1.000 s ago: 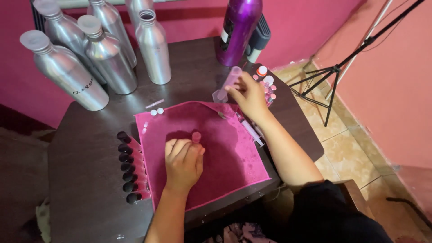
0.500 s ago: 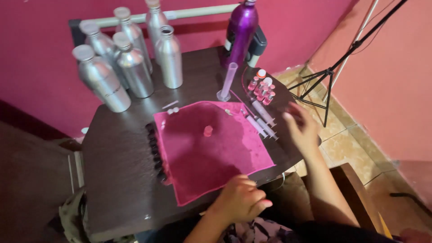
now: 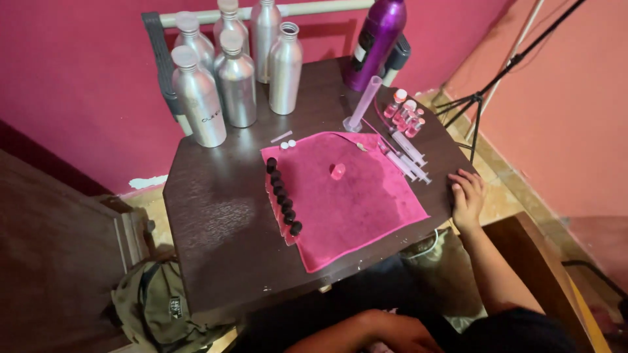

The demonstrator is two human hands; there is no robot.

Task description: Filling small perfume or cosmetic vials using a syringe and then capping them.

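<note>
While right hand (image 3: 466, 196) rests flat, grip spread, on dark table (image 3: 216, 222), silver bottles (image 3: 226, 78) behind pink cloth (image 3: 347, 196), purple bottle (image 3: 373, 42).

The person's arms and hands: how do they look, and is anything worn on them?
Both forearms are bare. The right hand shows no glove, ring or watch. A dark short sleeve covers the right upper arm. Only part of the left hand shows at the bottom edge, also without a glove.

right hand (image 3: 467, 196) flat on table edge (image 3: 222, 229), pink cloth (image 3: 353, 196), left hand (image 3: 392, 330) seemingly off-table
</note>
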